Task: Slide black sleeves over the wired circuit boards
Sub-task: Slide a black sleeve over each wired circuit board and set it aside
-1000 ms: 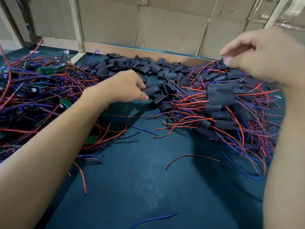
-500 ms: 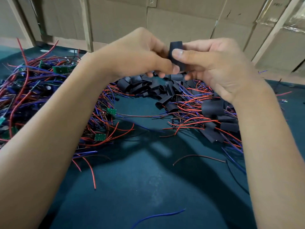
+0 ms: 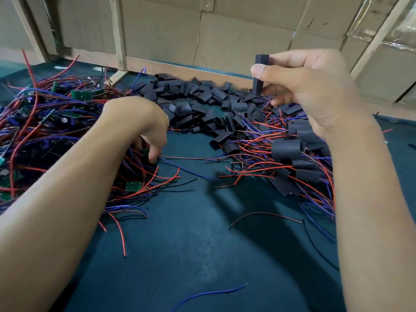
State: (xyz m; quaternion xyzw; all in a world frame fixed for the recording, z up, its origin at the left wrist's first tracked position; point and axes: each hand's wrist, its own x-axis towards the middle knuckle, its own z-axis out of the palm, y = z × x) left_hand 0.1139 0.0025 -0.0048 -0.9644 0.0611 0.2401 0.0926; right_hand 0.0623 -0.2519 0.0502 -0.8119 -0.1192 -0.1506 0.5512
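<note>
My right hand [image 3: 308, 86] holds one black sleeve [image 3: 258, 83] upright between thumb and fingers, raised above the table at the upper right. My left hand [image 3: 144, 124] reaches down at the edge of the left heap of wired circuit boards [image 3: 45, 122], its fingertips curled onto a small green board [image 3: 146, 152] among red and blue wires; how firmly it grips is hidden. A pile of loose black sleeves [image 3: 202, 102] runs across the back. Sleeved boards [image 3: 290, 152] with wires lie at the right.
The dark green table mat [image 3: 180, 244] stretches toward me, with stray wires [image 3: 265, 215] on it, one blue wire [image 3: 209, 293] near the front. A single green board [image 3: 133, 186] lies by my left forearm. Cardboard boxes [image 3: 236, 34] and wooden strips wall the far edge.
The hands were together holding the sleeve up high. Now my left hand has dropped to the board heap on the left, while my right hand keeps the sleeve and has shifted right.
</note>
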